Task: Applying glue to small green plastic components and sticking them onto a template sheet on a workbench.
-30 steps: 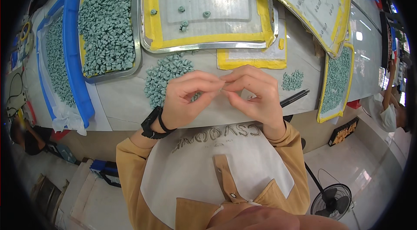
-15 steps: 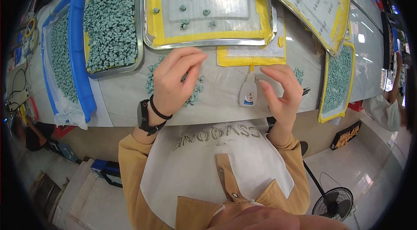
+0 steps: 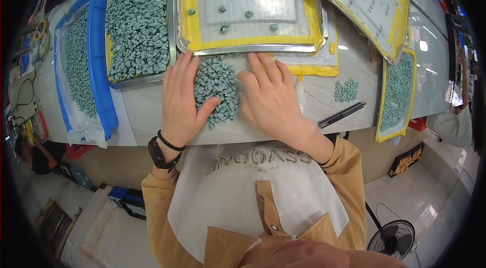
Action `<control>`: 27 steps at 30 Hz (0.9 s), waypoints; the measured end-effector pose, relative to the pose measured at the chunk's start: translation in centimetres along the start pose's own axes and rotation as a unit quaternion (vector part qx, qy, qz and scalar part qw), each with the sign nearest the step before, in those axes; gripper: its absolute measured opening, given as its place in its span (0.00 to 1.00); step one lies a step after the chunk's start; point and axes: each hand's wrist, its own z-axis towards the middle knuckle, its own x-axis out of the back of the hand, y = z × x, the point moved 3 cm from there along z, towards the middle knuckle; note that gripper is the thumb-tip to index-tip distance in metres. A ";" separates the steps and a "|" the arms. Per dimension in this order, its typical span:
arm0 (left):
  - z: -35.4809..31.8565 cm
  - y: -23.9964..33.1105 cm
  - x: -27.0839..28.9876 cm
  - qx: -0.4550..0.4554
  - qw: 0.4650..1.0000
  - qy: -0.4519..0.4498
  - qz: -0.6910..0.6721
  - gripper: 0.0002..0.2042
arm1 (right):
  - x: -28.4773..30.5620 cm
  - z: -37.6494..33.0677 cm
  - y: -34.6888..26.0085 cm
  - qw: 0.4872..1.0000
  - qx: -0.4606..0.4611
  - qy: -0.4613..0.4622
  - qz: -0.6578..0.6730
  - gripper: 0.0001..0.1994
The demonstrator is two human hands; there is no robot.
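Two hands (flat) (image 3: 183, 98) (image 3: 271, 98), one pellet pile (image 3: 216, 86)

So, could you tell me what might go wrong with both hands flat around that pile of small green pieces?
The pile of green pieces sits near the table edge, so pieces could slip off between the left hand and right hand. The right hand could also nudge the small white bottle beside it.

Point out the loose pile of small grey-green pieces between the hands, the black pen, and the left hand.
Loose pile of grey-green pieces (image 3: 216, 86), head view, pile's middle.
Black pen (image 3: 341, 114), head view, mid-barrel.
Left hand (image 3: 183, 101), head view, back of hand.
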 end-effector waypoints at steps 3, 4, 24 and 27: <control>-0.2 -0.4 0.0 -0.013 1.000 -0.005 -0.020 0.38 | -1.0 0.4 -0.2 1.000 -0.012 0.011 0.010 0.24; -0.3 -0.4 0.0 -0.018 0.999 -0.004 -0.044 0.38 | -0.9 0.4 -0.4 1.000 -0.011 0.009 0.009 0.24; 0.5 -0.9 -1.5 -0.054 0.991 -0.052 -0.108 0.45 | -1.2 1.4 -0.3 0.995 0.021 -0.015 0.099 0.33; 0.5 -0.7 -1.6 -0.052 0.993 -0.051 -0.095 0.45 | -1.1 1.3 -0.4 0.992 0.033 -0.027 0.115 0.33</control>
